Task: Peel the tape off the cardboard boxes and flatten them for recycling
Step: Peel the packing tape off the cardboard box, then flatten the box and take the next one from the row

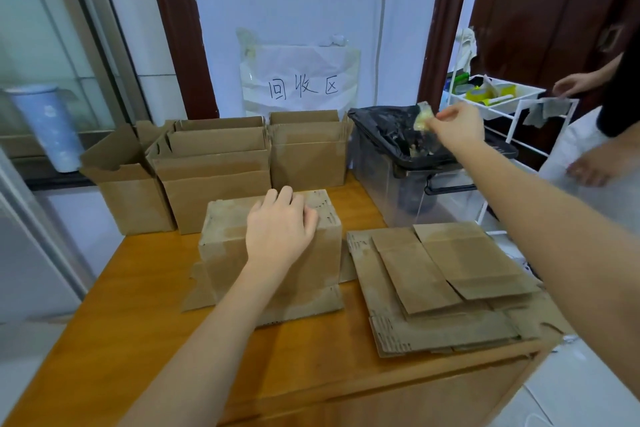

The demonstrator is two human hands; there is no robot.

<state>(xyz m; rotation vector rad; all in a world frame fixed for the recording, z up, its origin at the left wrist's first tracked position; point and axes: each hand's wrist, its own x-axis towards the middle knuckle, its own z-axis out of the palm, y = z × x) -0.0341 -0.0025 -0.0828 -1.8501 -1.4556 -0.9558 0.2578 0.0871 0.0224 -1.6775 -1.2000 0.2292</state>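
Left hand flat on top of a closed cardboard box, fingers relaxed and spread across the upper face, palm pressing down near the far edge. Box upright in the middle of the orange wooden table, its bottom flaps splayed out against the tabletop, pale residue marks along its seams. Right hand raised over the bin, thumb and fingertips pinching a crumpled wad of yellowish peeled tape, held just above the opening. Clear plastic bin lined with a black bag, set at the table's far right corner, more tape scraps inside. Stack of flattened boxes on the right side of the table, just beside the upright box, several layers fanned at slightly different angles. Three open cardboard boxes in a row along the far edge, flaps up, touching one another, the rightmost just beside the bin. On the wall behind, a wrinkled paper sign with handwritten characters, taped up above the row. White wire cart to the right of the bin, rolls of tape in its top tray. Another person's hand at the cart's far edge, a bare foot on the floor below. Blue patterned cylinder at far left on a ledge.
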